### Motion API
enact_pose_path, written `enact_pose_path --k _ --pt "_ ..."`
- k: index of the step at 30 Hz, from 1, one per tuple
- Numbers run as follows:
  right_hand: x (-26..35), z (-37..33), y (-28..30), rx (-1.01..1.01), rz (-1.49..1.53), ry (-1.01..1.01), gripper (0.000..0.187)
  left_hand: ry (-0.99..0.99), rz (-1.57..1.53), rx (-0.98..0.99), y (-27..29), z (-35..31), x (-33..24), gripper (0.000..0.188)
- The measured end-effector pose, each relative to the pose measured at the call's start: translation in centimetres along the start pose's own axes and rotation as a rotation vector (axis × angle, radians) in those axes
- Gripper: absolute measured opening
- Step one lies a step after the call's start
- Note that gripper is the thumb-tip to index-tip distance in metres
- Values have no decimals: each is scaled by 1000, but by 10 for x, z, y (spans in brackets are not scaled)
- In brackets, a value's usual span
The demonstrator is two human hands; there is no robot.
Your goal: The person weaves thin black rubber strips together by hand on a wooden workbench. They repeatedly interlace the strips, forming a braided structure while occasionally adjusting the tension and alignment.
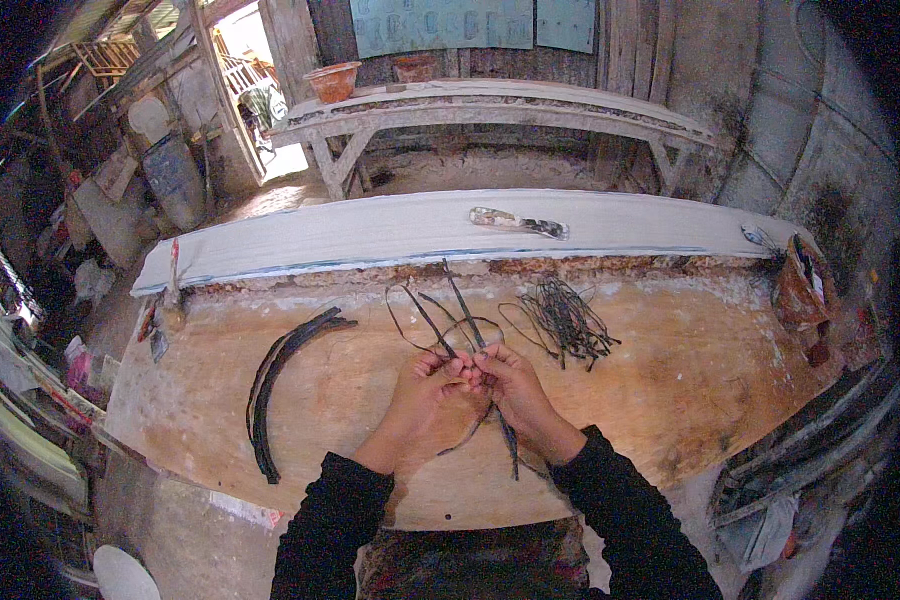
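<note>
Near the middle of the wooden worktop, my left hand [418, 398] and my right hand [518, 388] meet with their fingertips pinched together. Thin black strips [460, 291] pass through both hands, sticking out beyond the fingers and hanging down below the right hand. One thin strand curls in a loop above the left hand. To the left lies a curved bundle of long black strips [272, 385]. A tangled pile of thin dark strips [567, 322] rests to the right of my hands. The exact crossing of the strips is hidden by my fingers.
A white ledge [350, 232] runs behind the worktop [660, 400], with a stained knife-like tool [518, 222] on it. A brown pouch-like container [802, 290] stands at the right end. A brush-like tool [173, 290] leans at the left. Behind is a bench [420, 118] with clay-coloured pots [332, 82].
</note>
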State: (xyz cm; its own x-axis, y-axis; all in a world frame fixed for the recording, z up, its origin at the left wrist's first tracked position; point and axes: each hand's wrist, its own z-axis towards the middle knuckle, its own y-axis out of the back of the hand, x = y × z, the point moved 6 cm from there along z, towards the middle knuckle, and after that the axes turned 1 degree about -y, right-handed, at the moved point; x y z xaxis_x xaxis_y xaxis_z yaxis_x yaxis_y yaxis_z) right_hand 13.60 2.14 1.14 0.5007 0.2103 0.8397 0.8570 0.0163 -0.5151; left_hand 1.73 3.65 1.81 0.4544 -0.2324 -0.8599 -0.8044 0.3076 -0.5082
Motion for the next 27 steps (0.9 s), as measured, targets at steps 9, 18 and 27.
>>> enact_pose_path --k 9,18,27 --pt "12 -2 -5 49 -267 172 16 -14 30 -48 5 0 -4 14" --pt "15 -7 -11 17 -584 283 11 -51 28 -21 5 -2 -15 12" --pt "20 -8 -8 17 -627 197 6 -63 91 24 7 -1 -16 13"
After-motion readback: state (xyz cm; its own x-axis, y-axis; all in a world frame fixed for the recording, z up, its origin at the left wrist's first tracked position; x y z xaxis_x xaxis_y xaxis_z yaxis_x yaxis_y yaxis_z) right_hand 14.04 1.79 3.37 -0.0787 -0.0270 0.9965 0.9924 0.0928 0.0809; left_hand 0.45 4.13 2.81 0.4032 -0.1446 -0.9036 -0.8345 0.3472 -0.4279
